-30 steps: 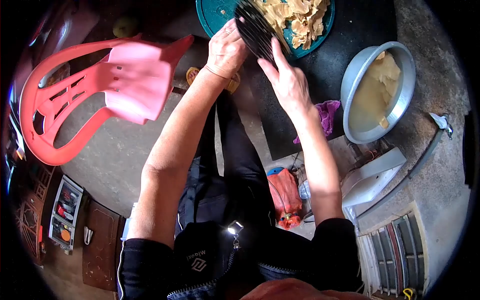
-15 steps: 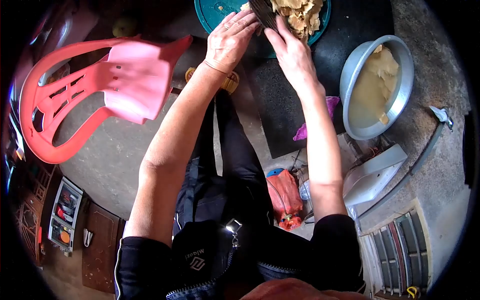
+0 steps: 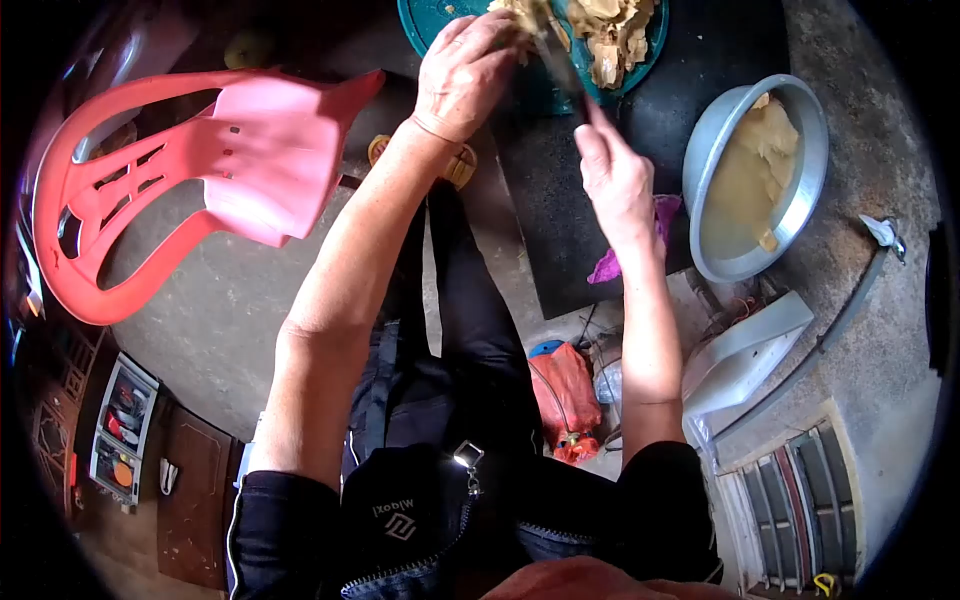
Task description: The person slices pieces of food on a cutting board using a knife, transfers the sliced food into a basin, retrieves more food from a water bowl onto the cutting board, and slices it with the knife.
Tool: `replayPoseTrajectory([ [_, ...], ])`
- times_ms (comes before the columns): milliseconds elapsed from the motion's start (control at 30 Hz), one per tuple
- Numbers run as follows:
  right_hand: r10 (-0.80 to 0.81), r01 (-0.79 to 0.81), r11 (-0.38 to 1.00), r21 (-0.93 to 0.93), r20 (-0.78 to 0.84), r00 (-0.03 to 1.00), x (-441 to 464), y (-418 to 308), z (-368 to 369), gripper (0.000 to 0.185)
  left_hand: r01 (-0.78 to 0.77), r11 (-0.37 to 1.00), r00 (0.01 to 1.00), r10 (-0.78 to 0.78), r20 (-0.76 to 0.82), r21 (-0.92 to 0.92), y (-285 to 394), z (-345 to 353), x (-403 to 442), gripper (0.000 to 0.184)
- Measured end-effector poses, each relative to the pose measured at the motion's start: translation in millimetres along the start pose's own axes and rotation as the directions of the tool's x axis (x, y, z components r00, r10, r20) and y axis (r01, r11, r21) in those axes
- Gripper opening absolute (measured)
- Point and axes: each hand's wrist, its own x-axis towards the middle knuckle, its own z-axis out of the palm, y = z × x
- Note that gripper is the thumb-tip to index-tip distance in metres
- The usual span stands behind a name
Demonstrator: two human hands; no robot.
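A round teal board [image 3: 418, 22] sits on the dark table at the top of the head view, its far part cut off by the frame. On its right lies a heap of pale yellow-brown food pieces [image 3: 610, 42]; I cannot tell the exact food. My left hand [image 3: 463, 85] has its fingers curled and pressed down on a pale food piece [image 3: 515, 8] at the board's left side. My right hand [image 3: 614, 185] is closed round the handle of a knife [image 3: 563, 72]. The blade is blurred and slants up-left, close to my left fingertips.
Right of the board, a metal basin [image 3: 704, 222] holds cloudy liquid and pale food slabs [image 3: 765, 145]. A purple cloth [image 3: 606, 267] lies on the dark table [image 3: 555, 215] beneath my right wrist. A pink plastic chair [image 3: 272, 150] stands left; a red bag [image 3: 566, 385] is below.
My right hand has drawn back down and to the right with the knife, showing the blade at a slant and more of the heap. My left hand stays nearly in place, fingers more curled.
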Motion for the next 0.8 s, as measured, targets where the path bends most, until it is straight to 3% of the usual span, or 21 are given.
replayPoseTrajectory([
  [67,-0.115,0.122,0.967,-0.224,0.047,0.992,-6,-2,-3,0.050,0.010,0.999,1.000,-0.009,0.018,-0.049,-1,0,-2,0.024],
  [167,-0.109,0.125,0.920,-0.370,0.065,0.992,-7,2,-3,0.052,0.018,1.000,0.999,-0.018,0.033,0.000,-4,4,-7,0.024],
  [300,-0.296,0.282,0.930,-0.234,-0.029,0.955,-2,7,0,0.053,0.019,0.999,0.998,-0.022,0.054,0.047,-6,7,-9,0.025],
  [433,-0.083,0.129,0.926,-0.355,0.141,0.986,15,-11,-6,0.052,0.031,0.995,0.994,-0.040,0.098,0.093,-5,11,-11,0.024],
  [467,-0.044,0.086,0.956,-0.281,0.153,0.987,20,-14,-7,0.053,0.031,0.996,0.994,-0.040,0.105,0.083,-5,9,-11,0.028],
  [633,-0.274,0.301,0.925,-0.231,0.139,0.951,59,3,13,0.059,0.014,0.998,0.992,-0.021,0.122,0.060,-4,8,-11,0.030],
  [700,-0.347,0.371,0.886,-0.279,0.131,0.929,74,-1,26,0.061,0.019,0.993,0.992,-0.033,0.122,0.115,-4,13,-16,0.021],
  [800,-0.278,0.315,0.895,-0.316,0.155,0.948,67,0,23,0.063,0.020,0.995,0.993,-0.032,0.117,0.102,-5,13,-15,0.022],
])
